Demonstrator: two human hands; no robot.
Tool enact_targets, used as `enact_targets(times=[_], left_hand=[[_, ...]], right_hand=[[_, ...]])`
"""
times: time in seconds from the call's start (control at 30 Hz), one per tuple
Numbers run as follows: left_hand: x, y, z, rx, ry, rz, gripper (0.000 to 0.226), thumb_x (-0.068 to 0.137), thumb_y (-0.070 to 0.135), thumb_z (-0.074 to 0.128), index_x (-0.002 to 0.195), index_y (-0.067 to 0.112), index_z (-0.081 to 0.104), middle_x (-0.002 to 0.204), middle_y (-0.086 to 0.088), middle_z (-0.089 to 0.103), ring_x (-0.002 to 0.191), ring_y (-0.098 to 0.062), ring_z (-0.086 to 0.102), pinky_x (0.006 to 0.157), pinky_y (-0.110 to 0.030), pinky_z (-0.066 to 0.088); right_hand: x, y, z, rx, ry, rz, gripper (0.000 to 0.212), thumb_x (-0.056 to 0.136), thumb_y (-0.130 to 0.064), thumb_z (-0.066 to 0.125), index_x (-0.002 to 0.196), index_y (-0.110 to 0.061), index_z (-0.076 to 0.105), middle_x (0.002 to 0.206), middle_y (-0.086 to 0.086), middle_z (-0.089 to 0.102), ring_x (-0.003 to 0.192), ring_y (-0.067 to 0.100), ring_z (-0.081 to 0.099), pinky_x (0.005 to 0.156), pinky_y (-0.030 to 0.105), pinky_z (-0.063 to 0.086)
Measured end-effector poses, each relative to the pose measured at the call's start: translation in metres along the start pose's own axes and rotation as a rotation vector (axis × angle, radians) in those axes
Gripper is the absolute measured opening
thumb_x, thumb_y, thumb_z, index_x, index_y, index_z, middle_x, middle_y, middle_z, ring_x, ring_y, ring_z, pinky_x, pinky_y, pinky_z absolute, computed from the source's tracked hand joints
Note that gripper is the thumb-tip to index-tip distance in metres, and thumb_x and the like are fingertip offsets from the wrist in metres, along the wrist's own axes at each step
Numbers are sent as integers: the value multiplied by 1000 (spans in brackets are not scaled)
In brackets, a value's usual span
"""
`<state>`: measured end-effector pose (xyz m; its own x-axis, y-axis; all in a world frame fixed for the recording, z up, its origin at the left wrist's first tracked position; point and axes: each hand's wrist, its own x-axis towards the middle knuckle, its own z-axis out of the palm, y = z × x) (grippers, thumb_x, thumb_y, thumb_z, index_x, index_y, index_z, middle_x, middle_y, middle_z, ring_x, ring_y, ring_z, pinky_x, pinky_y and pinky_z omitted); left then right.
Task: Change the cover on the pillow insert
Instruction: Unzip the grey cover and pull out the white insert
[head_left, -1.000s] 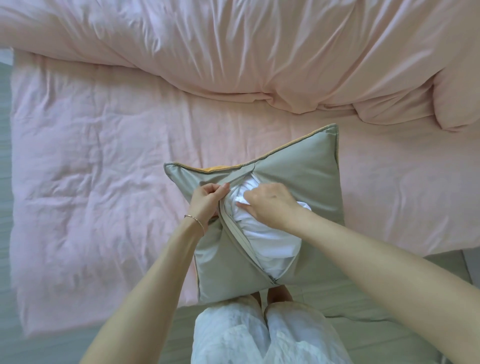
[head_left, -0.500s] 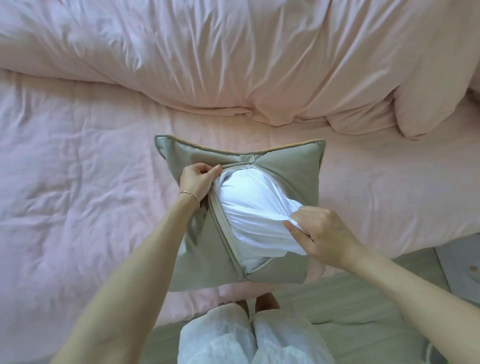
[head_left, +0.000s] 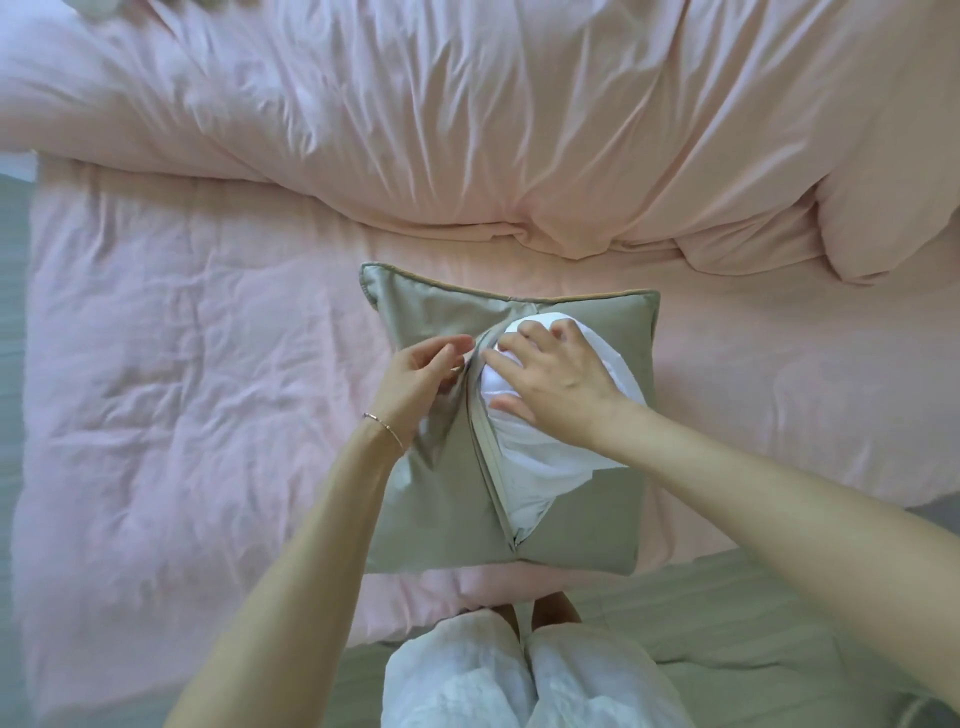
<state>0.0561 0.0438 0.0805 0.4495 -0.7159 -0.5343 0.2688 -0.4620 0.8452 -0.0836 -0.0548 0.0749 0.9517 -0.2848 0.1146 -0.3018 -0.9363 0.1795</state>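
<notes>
While the white pillow insert (head_left: 524, 457) bulges through the unzipped slit of the grey-green cover (head_left: 447, 514), we are only partway into the change: the zip is open along its length, but most of the insert sits inside, so by our reading it has yet to be pulled free, and a fresh cover has yet to go on; no replacement cover can be made out in view. The cushion lies on the near edge of the bed, just beyond our knees in white trousers (head_left: 519, 675). Our right hand (head_left: 550, 379) lies on the exposed insert at the far end of the opening, fingers slightly curled and spread over the white fabric, the thumb toward the near side; whether they have gathered a fold we cannot tell. Our left hand (head_left: 421, 379) pinches the left lip of the cover beside the zip (head_left: 485, 457) and draws it leftward, which widens the gap. A thin bracelet (head_left: 384, 428) sits on the left wrist. Around the cushion spreads a crumpled pink bedspread (head_left: 182, 364), and farther off a pink duvet (head_left: 467, 130) is bunched across the bed, with a pink pillow (head_left: 893, 218) at the far right. Grey-green flooring (head_left: 753, 623) shows at the near right. No brand, label or readable writing appears on anything here.
</notes>
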Motion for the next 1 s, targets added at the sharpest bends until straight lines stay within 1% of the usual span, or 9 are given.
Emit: enact_targets(times=[0.07, 0.13, 0.27, 0.4, 0.5, 0.57, 0.77, 0.9, 1.0], left_hand=[[-11, -10, -3, 163, 262, 131, 20, 91, 16, 48, 104, 13, 64, 101, -5, 66, 91, -19, 59, 82, -31, 45], [-26, -26, 1, 437, 415, 209, 44, 83, 40, 44, 116, 15, 59, 116, -5, 61, 107, -24, 54, 93, -36, 40], [-43, -46, 25, 782, 383, 40, 90, 63, 76, 17, 143, 34, 26, 150, 4, 26, 139, -19, 16, 110, -44, 15], [-34, -53, 36, 948, 386, 77, 78, 71, 73, 14, 139, 40, 32, 148, -3, 34, 140, -30, 16, 108, -56, 14], [-30, -55, 35, 949, 445, 247, 51, 89, 53, 31, 116, 25, 65, 108, -11, 68, 120, -43, 48, 96, -61, 37], [-29, -53, 32, 912, 483, 333, 52, 97, 46, 27, 103, 18, 71, 91, -10, 72, 109, -43, 57, 91, -58, 44], [-31, -11, 33, 669, 649, 529, 32, 91, 27, 45, 89, 9, 72, 102, -13, 71, 117, -37, 54, 104, -46, 30], [-37, 30, 26, 484, 657, 372, 24, 94, 22, 51, 97, 10, 71, 131, -7, 55, 131, -26, 39, 111, -44, 26], [-26, 36, 11, 504, 645, 340, 34, 90, 37, 45, 94, 16, 71, 119, -6, 64, 126, -30, 43, 100, -44, 37]], right_hand=[[-1, 11, 9, 11, 16, -10, 40, 80, -46, 48, 94, -14, 68, 88, -1, 65, 84, 24, 60, 69, 35, 37], [3, 18, 12, 19, 51, -9, 34, 84, -38, 42, 81, -14, 67, 80, -1, 63, 80, 24, 60, 69, 33, 31], [9, 19, 15, 69, 215, -28, 25, 85, -20, 47, 64, -11, 56, 66, 1, 56, 72, 24, 61, 74, 34, 33], [3, 17, 21, 135, 315, 23, 26, 87, -16, 44, 63, -10, 53, 63, 2, 54, 64, 21, 58, 96, 40, 33], [0, 17, 18, 229, 386, 53, 25, 85, -11, 44, 62, -7, 53, 59, 5, 52, 55, 24, 52, 88, 38, 41], [-3, 16, 10, 261, 443, 70, 23, 84, -9, 48, 61, -6, 53, 59, 8, 52, 55, 26, 51, 74, 36, 45], [-17, 25, -27, 289, 514, 200, 32, 92, -16, 46, 65, -4, 57, 65, 9, 54, 73, 21, 41, 71, 32, 35], [-24, 23, -50, 294, 560, 298, 42, 99, -21, 35, 66, -4, 54, 63, 9, 50, 71, 21, 38, 69, 30, 32], [-34, 22, -58, 325, 566, 351, 43, 100, -23, 32, 65, -6, 51, 63, 8, 48, 70, 21, 37, 67, 31, 32]])
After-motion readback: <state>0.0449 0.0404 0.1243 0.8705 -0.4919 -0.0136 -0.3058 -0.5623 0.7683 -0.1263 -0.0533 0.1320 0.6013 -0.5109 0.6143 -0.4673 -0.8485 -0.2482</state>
